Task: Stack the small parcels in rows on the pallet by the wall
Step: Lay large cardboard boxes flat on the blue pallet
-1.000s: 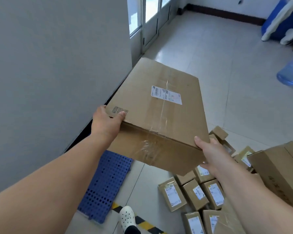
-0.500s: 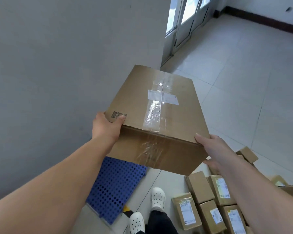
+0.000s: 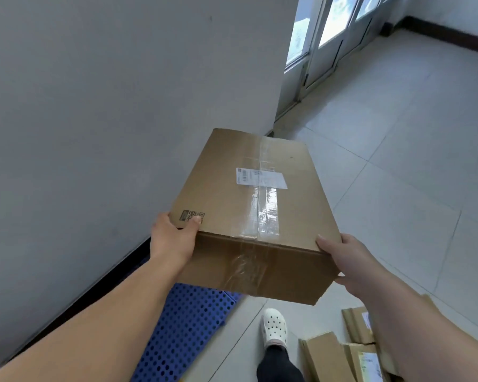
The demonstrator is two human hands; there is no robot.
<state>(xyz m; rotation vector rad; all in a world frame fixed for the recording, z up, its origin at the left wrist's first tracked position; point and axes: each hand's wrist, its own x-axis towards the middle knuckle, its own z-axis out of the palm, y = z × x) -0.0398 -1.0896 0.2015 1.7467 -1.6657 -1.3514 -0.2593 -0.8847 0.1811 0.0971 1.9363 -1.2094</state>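
Parcel [image 3: 260, 199]: brown carton, held in the air above the far right corner of the blue pallet [image 3: 182, 334], not touching it. Label and taped seam face up. The long axis runs away from the person, roughly along the wall [image 3: 94, 119] behind the pallet. The near short end faces the person.

Left hand [image 3: 174, 238] grips the near left corner, thumb on top by the printed code. Right hand [image 3: 351, 263] grips the near right corner, thumb on the top edge. The fingers beneath are hidden.

Judgement: carrying step, placement pending. To do it well, hold the long side parallel to the wall, lower it flat onto the pallet's wall-side edge, and slide the fingers out last.

Smaller parcels [image 3: 329, 357] lie on the floor right of the pallet, with a white shoe [image 3: 273, 325] between.
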